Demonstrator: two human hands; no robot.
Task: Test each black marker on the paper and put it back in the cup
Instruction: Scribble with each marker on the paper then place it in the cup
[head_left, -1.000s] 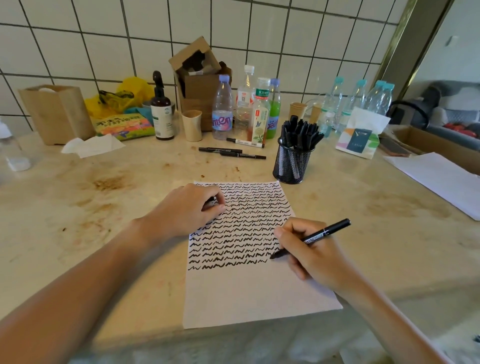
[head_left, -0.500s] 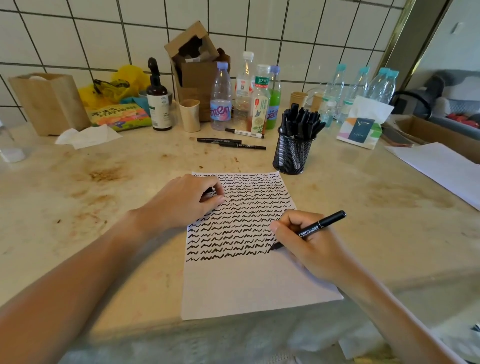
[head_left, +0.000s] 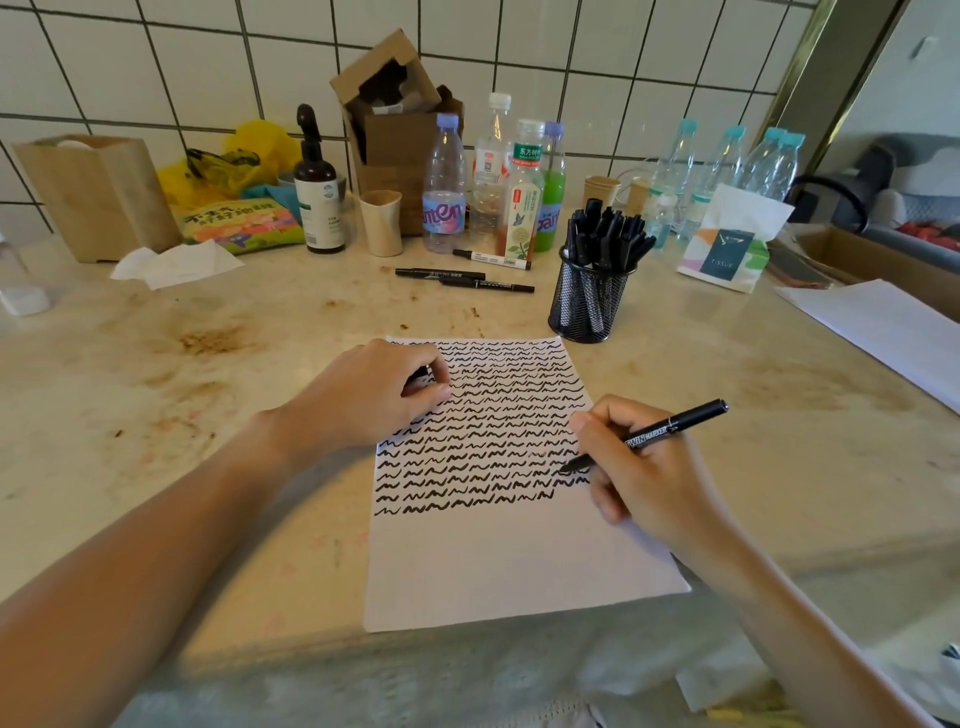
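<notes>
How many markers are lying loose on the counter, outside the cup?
3: two black markers lie side by side behind the paper, and a white-barrelled one at the bottles' feet. Clutter may hide others.

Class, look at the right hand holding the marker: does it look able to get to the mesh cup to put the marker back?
Probably yes. The right hand grips the marker at the paper's right edge, and the mesh cup stands just beyond the sheet's far right corner with bare counter between. The cup is crowded with markers, though.

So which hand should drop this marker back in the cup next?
Right. The right hand already grips the marker, and the mesh cup stands on its side, while the left hand rests on the paper.
</notes>
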